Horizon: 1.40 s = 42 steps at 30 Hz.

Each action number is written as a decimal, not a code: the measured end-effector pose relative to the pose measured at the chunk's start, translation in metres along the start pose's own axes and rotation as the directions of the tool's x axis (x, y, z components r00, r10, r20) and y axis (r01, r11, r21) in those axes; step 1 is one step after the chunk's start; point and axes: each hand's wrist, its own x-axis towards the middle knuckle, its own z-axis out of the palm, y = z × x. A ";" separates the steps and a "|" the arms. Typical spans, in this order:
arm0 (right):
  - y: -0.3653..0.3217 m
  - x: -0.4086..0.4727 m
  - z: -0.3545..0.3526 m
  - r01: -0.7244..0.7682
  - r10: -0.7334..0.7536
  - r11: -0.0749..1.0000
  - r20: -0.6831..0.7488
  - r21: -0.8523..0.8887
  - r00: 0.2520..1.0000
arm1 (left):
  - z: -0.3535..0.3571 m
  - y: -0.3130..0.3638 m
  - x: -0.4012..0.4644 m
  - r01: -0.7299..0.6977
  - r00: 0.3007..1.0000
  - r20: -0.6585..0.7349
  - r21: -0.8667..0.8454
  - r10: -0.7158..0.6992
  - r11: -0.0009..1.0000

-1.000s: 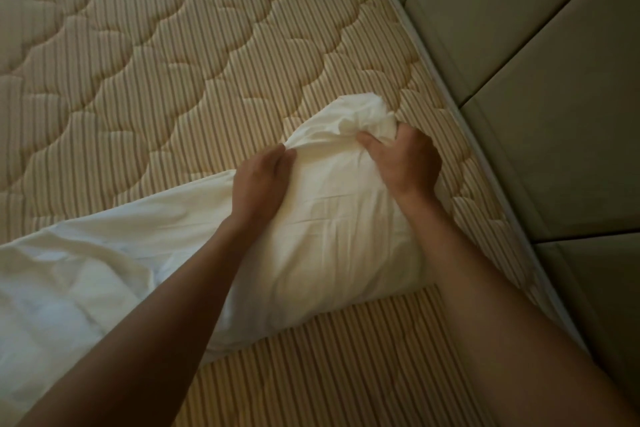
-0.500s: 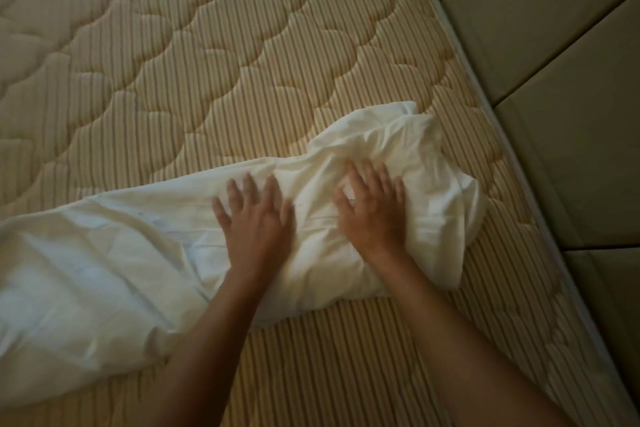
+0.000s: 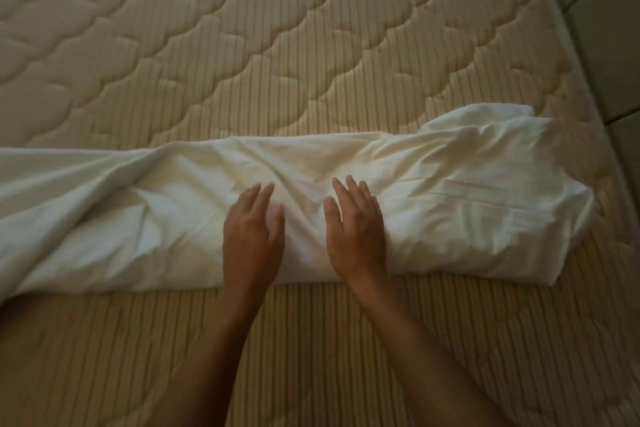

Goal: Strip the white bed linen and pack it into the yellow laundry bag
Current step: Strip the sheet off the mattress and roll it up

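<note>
A white sheet (image 3: pixel 450 191) lies gathered into a long, loose roll across the bare striped, quilted mattress (image 3: pixel 242 45). It runs from the left edge of the view to near the mattress's right side. My left hand (image 3: pixel 251 236) lies flat on the middle of the roll with straight fingers. My right hand (image 3: pixel 356 232) rests flat beside it, a short gap to the right, fingers also straight. Neither hand grips the cloth. No yellow laundry bag is in view.
A padded greenish headboard or wall panel (image 3: pixel 609 28) borders the mattress along the right. Bare mattress stretches beyond the roll and in front of it, under my forearms.
A second ago both hands gripped the bunched end of the sheet near the panel. They let go and now lie flat further left along the roll, and the view has shifted left.
</note>
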 end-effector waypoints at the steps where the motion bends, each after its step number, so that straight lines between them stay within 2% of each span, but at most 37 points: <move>1: -0.013 -0.008 0.012 0.016 -0.016 1.000 0.016 -0.009 1.000 | -0.014 -0.019 -0.005 0.025 1.000 -0.017 -0.008 -0.025 1.000; 5: -0.071 -0.037 0.061 0.064 -0.064 0.998 0.081 -0.003 0.995 | -0.067 -0.083 -0.028 0.129 0.987 -0.076 -0.162 -0.143 0.978; 10: -0.145 -0.072 0.132 0.090 -0.098 0.994 0.181 0.056 0.979 | -0.123 -0.161 -0.053 0.180 0.967 -0.136 -0.229 -0.215 0.957; 13: -0.189 -0.091 0.177 0.176 -0.181 0.983 0.149 0.046 0.972 | -0.152 -0.208 -0.072 0.238 0.945 -0.147 -0.304 -0.292 0.922; 15: -0.214 -0.101 0.202 0.193 -0.198 0.980 0.114 0.052 0.974 | -0.164 -0.244 -0.088 0.350 0.899 -0.123 -0.376 -0.421 0.858; 16: -0.228 -0.106 0.212 0.167 -0.176 0.983 0.138 0.076 0.975 | -0.169 -0.262 -0.095 0.427 0.851 -0.094 -0.446 -0.516 0.786; 17: -0.241 -0.111 0.222 0.107 -0.133 0.985 0.200 0.132 0.971 | -0.176 -0.278 -0.102 0.498 0.781 -0.038 -0.563 -0.623 0.659; 18: -0.254 -0.114 0.232 0.019 -0.074 0.981 0.281 0.194 0.957 | -0.182 -0.292 -0.107 0.522 0.700 0.028 -0.702 -0.713 0.485; 20: -0.280 -0.120 0.250 -0.105 -0.004 0.961 0.394 0.254 0.919 | -0.199 -0.313 -0.109 0.440 0.566 0.164 -0.889 -0.808 0.128; 21: -0.291 -0.121 0.260 -0.125 -0.002 0.955 0.425 0.270 0.905 | -0.209 -0.323 -0.106 0.385 0.534 0.204 -0.923 -0.820 0.021; 24: -0.321 -0.123 0.295 -0.274 0.091 0.922 0.533 0.274 0.841 | -0.232 -0.353 -0.095 0.186 0.499 0.320 -0.947 -0.806 -0.261; 26: -0.333 -0.121 0.318 -0.476 0.239 0.832 0.590 0.284 0.771 | -0.246 -0.371 -0.085 0.072 0.477 0.356 -0.927 -0.803 -0.369; 28: -0.345 -0.123 0.334 -0.642 0.306 0.691 0.670 0.333 0.677 | -0.260 -0.383 -0.077 -0.027 0.447 0.377 -0.901 -0.811 -0.433; 30: -0.361 -0.126 0.343 -0.750 0.296 0.537 0.746 0.387 0.597 | -0.271 -0.393 -0.070 -0.109 0.384 0.345 -0.904 -0.856 -0.414; 31: -0.368 -0.125 0.347 -0.767 0.279 0.496 0.762 0.407 0.585 | -0.279 -0.395 -0.066 -0.132 0.340 0.295 -0.925 -0.893 -0.355; 33: -0.384 -0.119 0.349 -0.751 0.256 0.453 0.737 0.480 0.626 | -0.299 -0.398 -0.057 -0.131 0.298 0.115 -0.978 -0.947 -0.160; 35: -0.405 -0.107 0.351 -0.719 0.232 0.396 0.696 0.571 0.680 | -0.325 -0.400 -0.041 -0.126 0.348 -0.097 -0.990 -0.932 0.056; 36: -0.415 -0.099 0.353 -0.695 0.216 0.380 0.673 0.610 0.708 | -0.340 -0.402 -0.029 -0.126 0.386 -0.157 -0.985 -0.909 0.116; 39: -0.444 -0.073 0.358 -0.611 0.149 0.395 0.609 0.686 0.779 | -0.376 -0.413 0.013 -0.127 0.460 -0.188 -0.981 -0.868 0.145; 42: -0.466 -0.047 0.367 -0.579 0.172 0.438 0.568 0.688 0.805 | -0.398 -0.425 0.054 -0.050 0.451 -0.169 -0.985 -0.876 0.164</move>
